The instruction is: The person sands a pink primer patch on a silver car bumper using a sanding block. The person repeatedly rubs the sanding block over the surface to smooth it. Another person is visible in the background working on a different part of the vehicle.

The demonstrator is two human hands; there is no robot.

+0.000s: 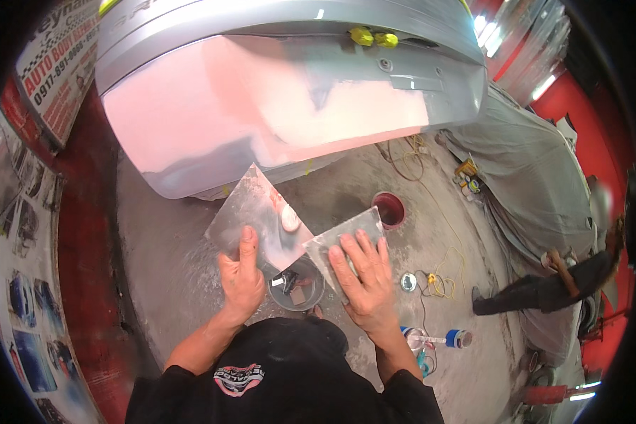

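A flat metal mixing board (251, 212) smeared with pink body filler (290, 219) is gripped at its near edge by the left hand (242, 279), thumb on top. Just to its right, a smaller metal spreader (343, 237) is held by the right hand (364, 279), fingers spread flat across it. Below and between them, a round open can (297, 286) stands on the concrete floor (169, 261). Ahead, a silver car bumper (290, 92) carries wide pink filler patches. A red-rimmed container (389, 210) sits on the floor further right, near a yellow cord (442, 283).

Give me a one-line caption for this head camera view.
Left hand holds a putty-smeared metal board, right hand a flat metal spreader, below a filler-coated silver car panel.
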